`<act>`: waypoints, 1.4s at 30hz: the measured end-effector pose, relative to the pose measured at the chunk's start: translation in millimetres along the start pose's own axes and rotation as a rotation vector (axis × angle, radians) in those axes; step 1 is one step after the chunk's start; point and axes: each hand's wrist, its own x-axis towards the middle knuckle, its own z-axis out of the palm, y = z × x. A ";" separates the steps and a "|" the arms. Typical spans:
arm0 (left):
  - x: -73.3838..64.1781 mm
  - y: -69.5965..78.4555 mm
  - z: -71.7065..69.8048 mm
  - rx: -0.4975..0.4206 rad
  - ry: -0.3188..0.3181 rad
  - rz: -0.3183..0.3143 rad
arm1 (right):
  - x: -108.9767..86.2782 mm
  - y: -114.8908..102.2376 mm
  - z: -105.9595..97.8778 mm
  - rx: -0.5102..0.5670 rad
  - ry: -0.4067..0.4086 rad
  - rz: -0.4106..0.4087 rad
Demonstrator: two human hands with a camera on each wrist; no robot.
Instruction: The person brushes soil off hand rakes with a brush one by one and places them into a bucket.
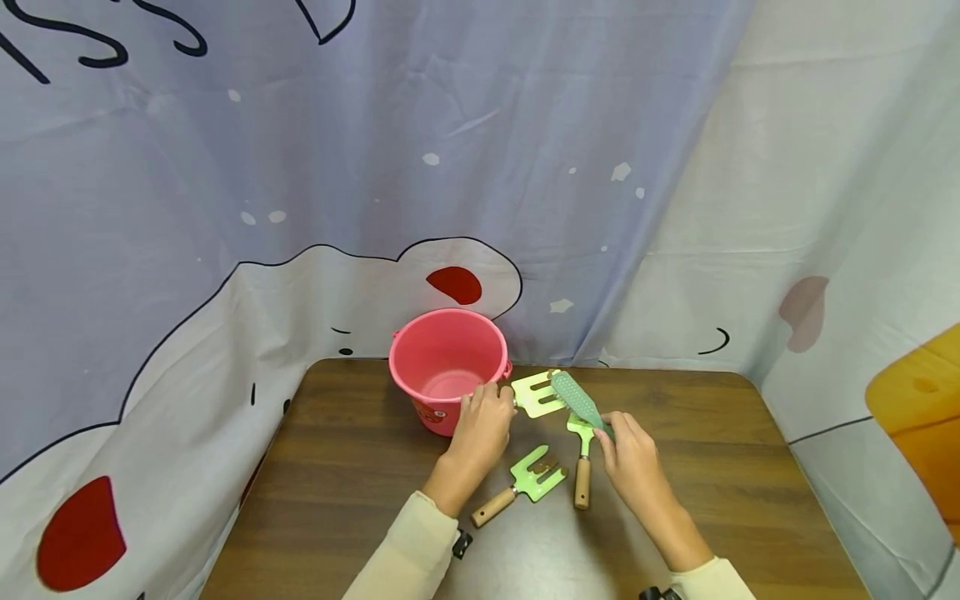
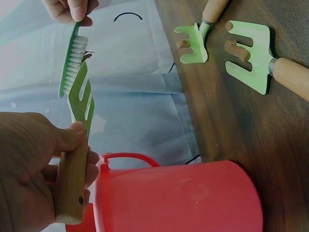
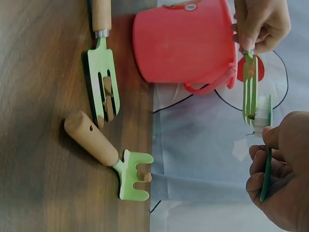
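Observation:
My left hand (image 1: 483, 429) grips the wooden handle of a small green garden fork (image 1: 529, 397), held up beside the pink bucket. My right hand (image 1: 633, 462) pinches the handle of a green brush (image 1: 576, 398) with white bristles. In the left wrist view the brush bristles (image 2: 76, 55) meet the fork's tines, where a bit of dark brown dirt shows. On the table below lie a second garden fork (image 1: 538, 477) and a small hand rake (image 1: 582, 479), both green with wooden handles. Brown clumps (image 3: 109, 99) sit between their tines.
The pink bucket (image 1: 431, 411) stands upright at the back of the wooden table (image 1: 697, 467), just left of the tools. Behind the table's far edge hangs a printed curtain (image 1: 570, 208).

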 end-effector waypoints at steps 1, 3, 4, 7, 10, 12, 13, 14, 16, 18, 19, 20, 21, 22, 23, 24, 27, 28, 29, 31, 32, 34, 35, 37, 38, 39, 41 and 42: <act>-0.3 -0.3 0.3 -0.002 0.000 0.000 | 0.1 1.4 -0.5 -0.003 -0.001 0.007; -0.9 -1.1 0.8 -0.002 0.003 0.002 | 0.1 4.6 -2.2 -0.007 -0.004 0.018; -1.2 -1.5 1.0 -0.003 0.005 0.003 | 0.1 6.4 -3.1 -0.010 -0.007 0.022; -2.2 -2.9 1.3 -0.007 0.013 0.006 | 0.9 12.3 -6.9 -0.021 -0.011 0.039; -2.6 -4.5 0.9 -0.002 0.022 0.007 | 2.5 17.6 -10.0 -0.037 -0.012 0.054; -2.6 -5.5 0.6 0.003 0.027 0.007 | 4.1 19.1 -11.6 -0.041 -0.015 0.064; -2.4 -5.7 0.4 0.006 0.027 0.008 | 4.6 19.3 -12.5 -0.042 -0.019 0.069; -2.2 -5.8 0.4 0.006 0.027 0.008 | 5.1 18.8 -13.2 -0.039 -0.028 0.075; -1.7 -5.8 0.4 0.004 0.025 0.008 | 5.8 16.1 -14.1 -0.027 -0.050 0.082; -1.1 -5.4 0.4 0.000 0.024 0.007 | 6.1 11.1 -14.4 -0.014 -0.063 0.081; -0.8 -5.2 0.5 0.000 0.024 0.007 | 5.9 8.1 -14.1 -0.008 -0.068 0.079; -0.4 -4.9 0.6 0.001 0.025 0.007 | 5.9 4.8 -13.6 -0.001 -0.069 0.074; -0.1 -4.6 0.7 0.003 0.027 0.006 | 5.7 1.3 -13.0 0.002 -0.065 0.065; 0.1 -4.4 0.8 0.006 0.028 0.006 | 5.5 -2.3 -12.3 0.005 -0.059 0.057; 0.4 -4.1 1.1 0.009 0.031 0.006 | 5.4 -6.0 -11.4 0.009 -0.050 0.045; 0.7 -4.0 1.6 0.012 0.034 0.006 | 5.1 -9.7 -10.6 0.011 -0.044 0.037; 1.1 -3.1 2.2 0.021 0.040 0.006 | 4.5 -20.1 -7.6 0.015 -0.040 0.005; 1.1 -3.0 2.0 0.025 0.042 0.007 | 4.5 -23.3 -6.5 0.017 -0.043 0.000; 1.1 -2.8 1.7 0.028 0.044 0.009 | 4.5 -26.3 -5.6 0.018 -0.049 -0.005; 0.9 -2.2 0.7 0.035 0.045 0.013 | 4.6 -31.0 -4.1 0.018 -0.065 -0.004; 0.8 -2.0 0.4 0.038 0.046 0.016 | 4.7 -32.6 -3.5 0.018 -0.070 0.001; 0.6 -1.8 0.0 0.043 0.048 0.021 | 4.7 -33.8 -2.6 0.016 -0.077 0.012; 0.4 -1.8 -0.2 0.042 0.047 0.022 | 4.5 -33.6 -2.4 0.014 -0.075 0.015; 0.1 -2.2 0.1 0.040 0.048 0.024 | 3.9 -31.8 -1.8 0.008 -0.067 0.016; -0.1 -2.4 0.1 0.036 0.047 0.026 | 3.3 -30.3 -1.5 0.007 -0.063 0.016; -0.3 -2.6 0.2 0.031 0.046 0.027 | 2.8 -28.6 -1.4 0.003 -0.057 0.013; -0.6 -2.8 -0.7 0.020 0.037 0.027 | 1.7 -25.0 -1.0 -0.004 -0.046 0.009; -0.5 -3.0 -0.7 0.015 0.035 0.027 | 1.2 -23.2 -0.7 -0.008 -0.043 0.007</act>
